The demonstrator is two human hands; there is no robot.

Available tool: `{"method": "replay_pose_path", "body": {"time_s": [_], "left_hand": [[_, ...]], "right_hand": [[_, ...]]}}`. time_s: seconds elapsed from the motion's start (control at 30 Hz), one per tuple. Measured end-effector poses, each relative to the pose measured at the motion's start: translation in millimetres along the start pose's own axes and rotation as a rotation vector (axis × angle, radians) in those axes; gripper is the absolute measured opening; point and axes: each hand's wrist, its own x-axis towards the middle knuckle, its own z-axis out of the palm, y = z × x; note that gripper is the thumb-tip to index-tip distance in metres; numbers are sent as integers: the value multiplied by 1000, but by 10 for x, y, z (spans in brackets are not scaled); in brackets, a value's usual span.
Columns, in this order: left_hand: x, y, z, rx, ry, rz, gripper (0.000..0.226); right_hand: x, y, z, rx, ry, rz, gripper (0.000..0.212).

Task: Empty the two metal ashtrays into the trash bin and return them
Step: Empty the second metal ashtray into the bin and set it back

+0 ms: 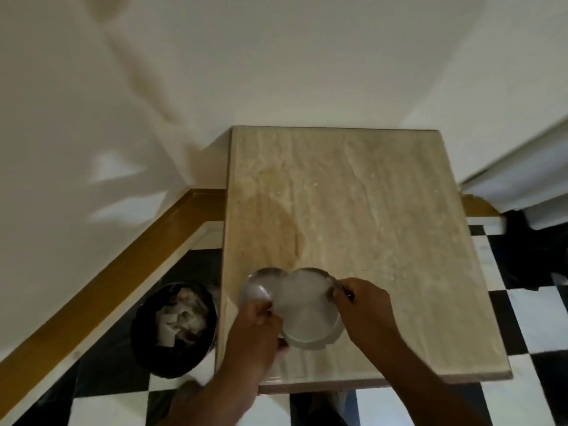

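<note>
Two round metal ashtrays overlap above the near left part of a beige stone table point(384, 210). The smaller-looking left ashtray point(256, 287) is tilted, and my left hand point(255, 330) grips its near rim. The right ashtray point(307, 305) shows a pale grey inside and lies partly over the left one. My right hand point(365, 309) pinches its right rim. Whether the ashtrays rest on the table or hover just above it is unclear. A black round trash bin point(147, 352) with crumpled paper and ash inside stands on the floor left of the table.
The table stands against a cream wall in a corner. A brown and white skirting point(123, 272) runs along the wall at the left. The floor point(528, 318) has black and white checkered tiles. A white fitting point(522, 179) juts out at the right.
</note>
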Motion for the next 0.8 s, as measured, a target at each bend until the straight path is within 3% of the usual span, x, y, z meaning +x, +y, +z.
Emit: {"method": "replay_pose_path", "body": {"time_s": [0.3,0.4,0.57,0.8], "left_hand": [[155,-190,1133,60,-25,-1,37],[203,-180,1282,91,-17,-4,42],[194,-162,1402,171,-12,-5,52],[103,-82,1308,259,-63,43,51]], "right_hand": [[417,965,-375,-24,3,85,25],[565,1117,-309,16,-21,83,28],[617,1243,-105,183,-33,233,23],[469,1203,-84,134,-56,180,23]]}}
